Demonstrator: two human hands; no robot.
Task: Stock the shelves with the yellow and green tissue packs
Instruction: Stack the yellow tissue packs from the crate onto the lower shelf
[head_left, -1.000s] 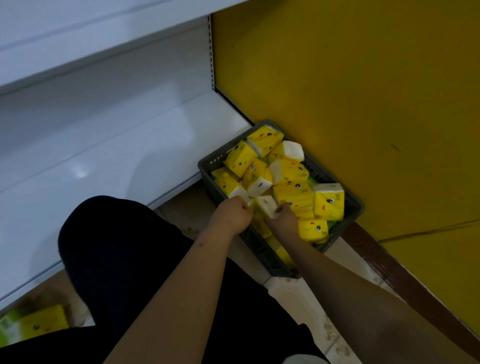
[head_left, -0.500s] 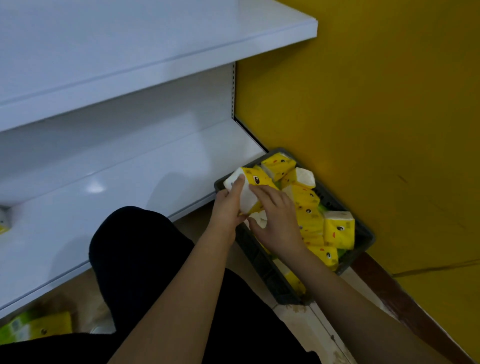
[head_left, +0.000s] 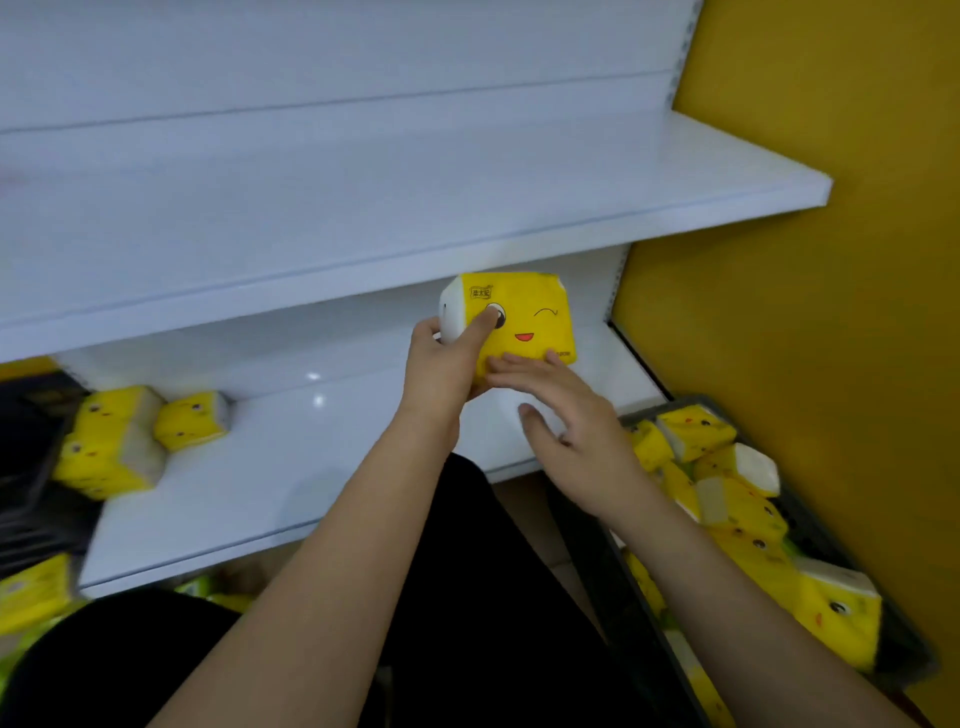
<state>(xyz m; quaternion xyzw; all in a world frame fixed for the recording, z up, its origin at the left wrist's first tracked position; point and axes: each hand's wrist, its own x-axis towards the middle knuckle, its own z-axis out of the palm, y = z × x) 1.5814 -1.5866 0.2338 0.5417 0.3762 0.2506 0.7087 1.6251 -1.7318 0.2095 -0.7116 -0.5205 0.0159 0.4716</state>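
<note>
1. Above the lower shelf (head_left: 291, 467), toward its right end: left hand (head_left: 441, 364), grasping one yellow tissue pack (head_left: 524, 322) at its white left end, index finger laid over the printed eye.
2. Just right of the left hand: right hand (head_left: 566, 431), released, fingers straight; fingertips touch the bottom edge of the held pack, thumb apart below.
3. Held pack: clear of the lower shelf, printed winking face toward the camera, in front of the gap under the upper shelf (head_left: 467, 197).
4. Left end of the lower shelf: stocked packs (head_left: 135, 436), several, yellow, blurred.
5. Right of the lower shelf, on the floor against the yellow wall (head_left: 831, 338): dark crate (head_left: 810, 525), holding a loose heap of yellow packs (head_left: 743, 514).
6. Below the lower shelf, at left: further packs (head_left: 31, 592), yellow and green, blurred.
</note>
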